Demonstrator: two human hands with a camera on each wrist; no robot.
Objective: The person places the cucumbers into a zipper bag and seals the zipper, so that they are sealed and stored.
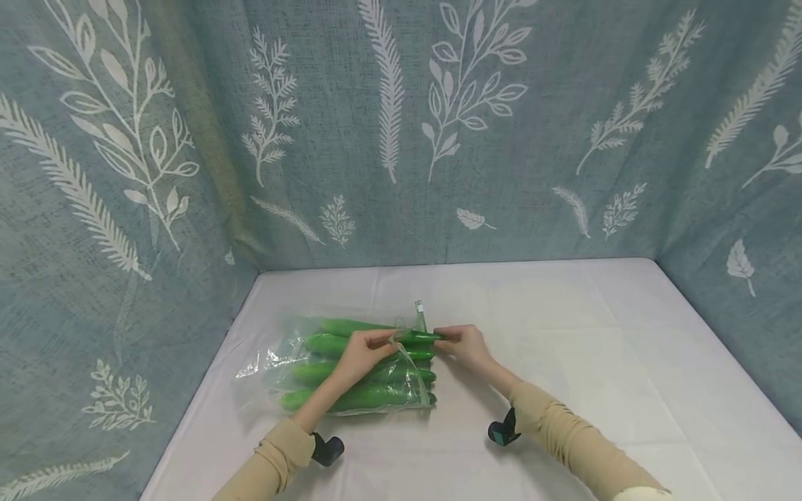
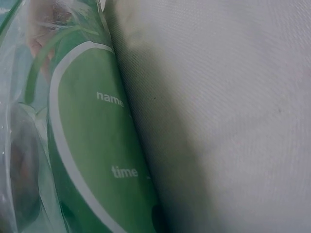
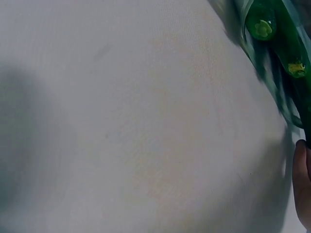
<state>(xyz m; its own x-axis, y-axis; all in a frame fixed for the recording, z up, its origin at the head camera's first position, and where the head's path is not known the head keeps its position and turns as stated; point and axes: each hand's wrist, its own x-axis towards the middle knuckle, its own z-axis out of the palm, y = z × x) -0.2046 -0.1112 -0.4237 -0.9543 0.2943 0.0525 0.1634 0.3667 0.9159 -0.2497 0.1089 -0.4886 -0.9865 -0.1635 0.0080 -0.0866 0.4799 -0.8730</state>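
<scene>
A clear plastic bag [image 1: 253, 376] lies on the white table with several long green cucumbers inside, side by side. Their stem ends stick out toward the bag's open right side. My left hand [image 1: 360, 356] pinches the bag's edge near the opening, above the cucumbers. With its fingertips, my right hand [image 1: 466, 346] holds the end of one cucumber [image 1: 421, 337] near the top of the row. The left wrist view shows a green printed panel [image 2: 92, 126] on the bag reading "name" and "time". Cucumber ends [image 3: 262, 29] and part of my right hand [image 3: 302, 179] appear in the right wrist view.
The white-covered table [image 1: 564, 334] extends to the right of the bag. A blue-green curtain [image 1: 351, 139] with white leaf patterns hangs behind and on both sides. Each wrist carries a small dark camera [image 1: 503, 429].
</scene>
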